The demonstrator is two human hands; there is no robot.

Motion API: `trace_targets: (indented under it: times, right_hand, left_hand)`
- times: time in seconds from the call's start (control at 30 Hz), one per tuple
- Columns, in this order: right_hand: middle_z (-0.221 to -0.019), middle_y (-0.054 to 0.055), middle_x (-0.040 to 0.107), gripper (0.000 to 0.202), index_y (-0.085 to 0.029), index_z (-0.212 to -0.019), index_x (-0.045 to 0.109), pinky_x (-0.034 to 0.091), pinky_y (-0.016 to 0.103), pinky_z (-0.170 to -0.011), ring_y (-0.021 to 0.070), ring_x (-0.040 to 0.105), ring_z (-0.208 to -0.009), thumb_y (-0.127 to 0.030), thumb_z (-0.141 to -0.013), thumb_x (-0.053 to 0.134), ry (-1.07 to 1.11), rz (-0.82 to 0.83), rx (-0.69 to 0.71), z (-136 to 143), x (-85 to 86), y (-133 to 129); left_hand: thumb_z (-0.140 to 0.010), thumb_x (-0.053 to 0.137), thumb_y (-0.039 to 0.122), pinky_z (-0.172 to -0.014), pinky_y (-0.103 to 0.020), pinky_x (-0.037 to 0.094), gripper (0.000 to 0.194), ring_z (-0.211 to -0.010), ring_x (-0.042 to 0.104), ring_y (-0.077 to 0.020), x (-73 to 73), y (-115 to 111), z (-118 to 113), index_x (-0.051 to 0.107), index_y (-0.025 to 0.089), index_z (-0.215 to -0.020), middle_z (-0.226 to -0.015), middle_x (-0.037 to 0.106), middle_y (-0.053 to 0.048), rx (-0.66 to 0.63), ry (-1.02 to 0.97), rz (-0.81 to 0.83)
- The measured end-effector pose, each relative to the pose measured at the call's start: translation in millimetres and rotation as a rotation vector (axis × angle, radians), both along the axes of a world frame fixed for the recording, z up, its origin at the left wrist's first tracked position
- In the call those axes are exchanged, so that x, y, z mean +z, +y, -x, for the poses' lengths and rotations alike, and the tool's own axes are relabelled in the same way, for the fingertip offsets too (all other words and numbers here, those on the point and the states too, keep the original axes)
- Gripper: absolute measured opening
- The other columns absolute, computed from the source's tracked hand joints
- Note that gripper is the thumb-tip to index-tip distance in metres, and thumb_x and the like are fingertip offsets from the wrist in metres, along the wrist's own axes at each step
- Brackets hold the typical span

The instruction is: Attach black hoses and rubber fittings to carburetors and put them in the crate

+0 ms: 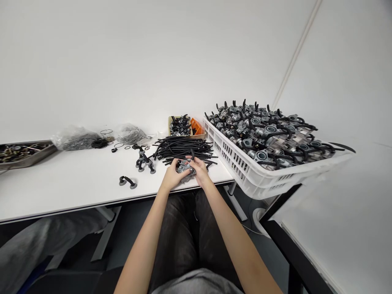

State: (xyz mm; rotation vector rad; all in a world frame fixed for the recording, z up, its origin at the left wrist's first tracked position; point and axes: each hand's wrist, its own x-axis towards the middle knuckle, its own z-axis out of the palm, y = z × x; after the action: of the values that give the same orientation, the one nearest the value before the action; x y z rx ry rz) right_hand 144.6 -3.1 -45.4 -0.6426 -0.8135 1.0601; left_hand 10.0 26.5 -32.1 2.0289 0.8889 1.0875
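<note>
My left hand (172, 175) and my right hand (200, 170) together hold a small grey metal carburetor part (184, 167) at the near edge of the white table (67, 183). A short black hose sticks up from the part between my fingers. Just behind my hands lies a pile of black rubber hoses (182, 148). To the right a white plastic crate (245, 167) is heaped with several grey metal parts fitted with black hoses.
Small assemblies with black hoses (143, 161) and one more (128, 181) lie left of my hands. Clear bags of parts (75, 139), black rings, a small box with an orange item (196, 126) and a dark tray (21, 153) line the back. A white wall stands behind.
</note>
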Motion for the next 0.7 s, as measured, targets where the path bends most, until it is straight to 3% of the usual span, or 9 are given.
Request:
trace_targets:
  times: [0.37, 0.7]
  right_hand:
    - [-0.070, -0.001, 0.071, 0.016, -0.020, -0.079, 0.068, 0.048, 0.026, -0.066, 0.0155, 0.063, -0.068, -0.032, -0.070, 0.071, 0.033, 0.007, -0.001, -0.1, 4.4, -3.3]
    - [-0.070, 0.000, 0.071, 0.007, -0.021, -0.071, 0.061, 0.048, 0.027, -0.069, 0.0180, 0.064, -0.071, -0.028, -0.071, 0.063, 0.041, -0.027, 0.010, -2.4, 1.4, -1.9]
  left_hand:
    - [-0.072, 0.071, 0.049, -0.087, -0.037, 0.048, 0.044, -0.099, 0.065, -0.0260, 0.9, 0.1, 0.6, 0.058, 0.021, -0.104, -0.108, 0.070, -0.007, -0.004, 0.004, 0.001]
    - [-0.071, 0.070, 0.050, -0.086, -0.037, 0.047, 0.045, -0.099, 0.065, -0.0265, 0.8, 0.2, 0.6, 0.057, 0.021, -0.104, -0.107, 0.070, -0.007, 0.003, 0.009, 0.003]
